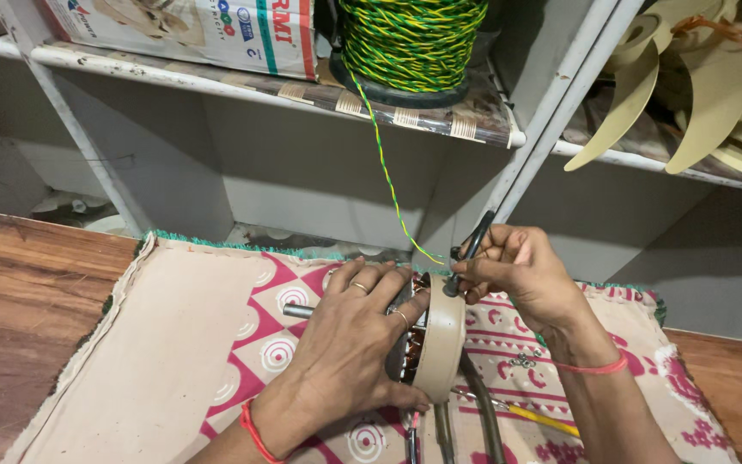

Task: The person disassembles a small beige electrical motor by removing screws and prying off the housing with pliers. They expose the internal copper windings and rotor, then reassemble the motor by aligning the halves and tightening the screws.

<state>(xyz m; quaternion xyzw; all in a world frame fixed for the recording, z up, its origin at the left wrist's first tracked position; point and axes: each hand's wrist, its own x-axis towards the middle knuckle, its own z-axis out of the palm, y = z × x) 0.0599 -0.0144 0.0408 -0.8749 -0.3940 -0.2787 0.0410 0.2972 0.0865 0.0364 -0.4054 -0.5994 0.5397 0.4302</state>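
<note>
Two bare hands work at a fan motor (436,344) stood on edge on a patterned cloth (216,335) spread over a wooden table (19,283). The left hand (349,339) wraps the motor's left face, fingers spread over the copper windings and thumb under the beige housing, gripping it firmly; a steel shaft (296,310) pokes out to the left past the fingers. The right hand (521,275) is closed in a pinch around a thin dark tool (471,249), its tip set at the motor's top edge, just where a green-and-yellow twisted wire (386,172) comes down from a spool (411,43) on the far shelf (259,86). Judging by this, the step in hand is fixing or threading that wire at the winding. The next move likely calls for a steady left grip and fine, small motion of the tool tip. Cream fan blades (706,77) rest far right.
</note>
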